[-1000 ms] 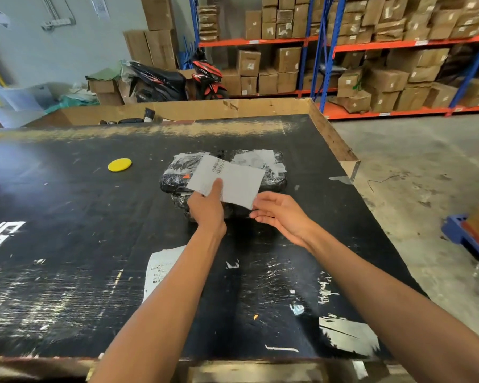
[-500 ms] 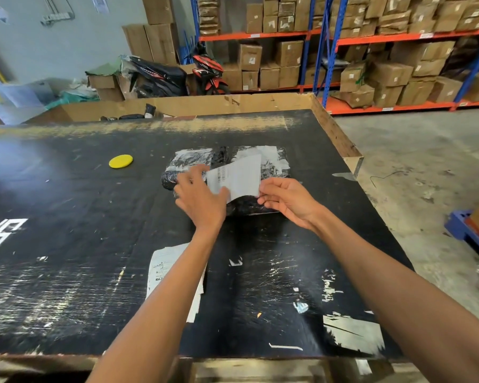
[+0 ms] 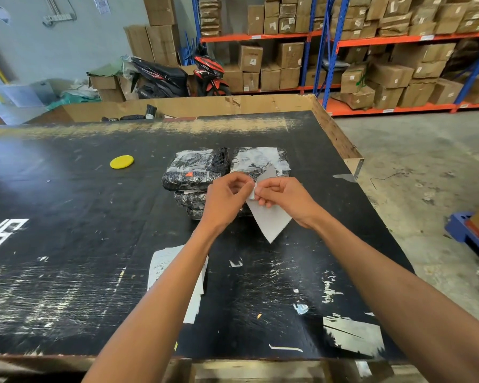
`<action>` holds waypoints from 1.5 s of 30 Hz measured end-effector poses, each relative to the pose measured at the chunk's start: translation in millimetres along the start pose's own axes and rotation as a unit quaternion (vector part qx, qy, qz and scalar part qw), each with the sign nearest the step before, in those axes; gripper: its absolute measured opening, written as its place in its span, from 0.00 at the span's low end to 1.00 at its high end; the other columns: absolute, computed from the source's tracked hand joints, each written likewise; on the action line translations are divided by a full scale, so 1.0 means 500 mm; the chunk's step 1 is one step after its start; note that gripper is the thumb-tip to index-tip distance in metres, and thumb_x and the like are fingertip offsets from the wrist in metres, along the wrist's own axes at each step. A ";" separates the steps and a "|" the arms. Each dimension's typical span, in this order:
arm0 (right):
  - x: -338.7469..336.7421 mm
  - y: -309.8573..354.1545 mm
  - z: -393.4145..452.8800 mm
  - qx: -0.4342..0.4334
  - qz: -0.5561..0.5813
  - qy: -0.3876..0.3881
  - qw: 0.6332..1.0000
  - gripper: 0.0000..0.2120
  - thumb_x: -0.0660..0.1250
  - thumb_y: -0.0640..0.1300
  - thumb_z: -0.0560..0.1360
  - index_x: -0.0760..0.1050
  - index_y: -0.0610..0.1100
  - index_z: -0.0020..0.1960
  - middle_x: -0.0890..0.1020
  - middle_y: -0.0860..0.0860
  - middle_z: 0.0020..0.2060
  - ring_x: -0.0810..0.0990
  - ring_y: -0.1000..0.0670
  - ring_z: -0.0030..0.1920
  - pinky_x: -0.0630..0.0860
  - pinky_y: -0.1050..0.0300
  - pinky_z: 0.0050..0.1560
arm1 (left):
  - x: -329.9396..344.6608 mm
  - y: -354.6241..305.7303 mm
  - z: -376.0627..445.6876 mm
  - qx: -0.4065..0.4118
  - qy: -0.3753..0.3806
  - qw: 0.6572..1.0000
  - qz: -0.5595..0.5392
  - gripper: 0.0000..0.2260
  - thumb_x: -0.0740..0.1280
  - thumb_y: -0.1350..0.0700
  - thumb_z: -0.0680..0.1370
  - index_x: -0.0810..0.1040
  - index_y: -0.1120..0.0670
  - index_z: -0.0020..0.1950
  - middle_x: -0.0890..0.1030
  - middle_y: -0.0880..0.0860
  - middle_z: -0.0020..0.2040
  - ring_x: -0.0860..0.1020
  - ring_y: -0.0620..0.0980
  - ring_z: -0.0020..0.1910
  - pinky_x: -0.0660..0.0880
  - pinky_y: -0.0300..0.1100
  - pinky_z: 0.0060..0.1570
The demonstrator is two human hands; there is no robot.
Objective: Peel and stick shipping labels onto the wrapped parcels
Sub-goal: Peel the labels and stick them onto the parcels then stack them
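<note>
- Head view looks down on both hands meeting over a black table: the left hand and right hand each pinch the top edge of a white label, fingers curled round it, its blank side toward the camera.
- The label hangs point-down, just in front of the plastic-wrapped parcels, which sit mid-table; a lower parcel is partly hidden behind the left hand.
- Print on the label cannot be seen from here.
- White letters at the table's left edge are cut off and unreadable.
- More label sheets lie under the left forearm, print too small to read.
- A yellow disc lies left of the parcels, well apart.
- The scooter beyond the table carries lettering too blurred to read.
</note>
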State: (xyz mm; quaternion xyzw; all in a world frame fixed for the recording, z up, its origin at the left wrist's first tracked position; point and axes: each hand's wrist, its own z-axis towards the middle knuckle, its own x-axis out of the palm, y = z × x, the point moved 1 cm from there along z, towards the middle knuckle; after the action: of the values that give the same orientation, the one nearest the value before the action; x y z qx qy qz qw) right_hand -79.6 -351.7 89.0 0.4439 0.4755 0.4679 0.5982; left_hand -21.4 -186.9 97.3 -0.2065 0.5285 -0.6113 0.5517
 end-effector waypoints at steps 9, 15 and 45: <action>0.001 -0.009 -0.005 0.000 -0.059 0.002 0.998 0.04 0.70 0.38 0.78 0.83 0.41 0.51 0.85 0.54 0.36 0.81 0.57 0.36 0.78 0.64 0.43 | 0.000 0.010 0.006 -0.088 0.035 0.995 -0.033 0.03 0.73 0.55 0.68 0.84 0.54 0.40 0.84 0.52 0.36 0.78 0.45 0.34 0.74 0.44 0.40; 0.008 -0.015 -0.005 0.014 -0.080 -0.025 0.996 0.04 0.71 0.36 0.77 0.83 0.42 0.46 0.84 0.53 0.33 0.81 0.58 0.34 0.77 0.64 0.41 | -0.001 0.003 0.002 -0.130 0.020 0.988 -0.079 0.01 0.71 0.65 0.75 0.83 0.61 0.44 0.85 0.62 0.41 0.85 0.54 0.40 0.83 0.45 0.45; 0.014 -0.045 -0.008 0.058 -0.134 -0.240 0.960 0.03 0.68 0.39 0.76 0.74 0.43 0.45 0.78 0.52 0.38 0.75 0.54 0.38 0.69 0.66 0.35 | 0.017 0.027 -0.020 -0.168 0.044 0.974 -0.148 0.06 0.65 0.66 0.80 0.81 0.59 0.49 0.84 0.57 0.45 0.83 0.52 0.46 0.83 0.45 0.50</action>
State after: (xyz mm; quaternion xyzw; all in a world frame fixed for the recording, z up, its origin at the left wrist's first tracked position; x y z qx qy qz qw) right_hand -79.7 -348.1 65.5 0.5094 0.3994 0.2349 0.7252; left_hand -26.3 -188.1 78.9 -0.3447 0.6109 -0.5971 0.3892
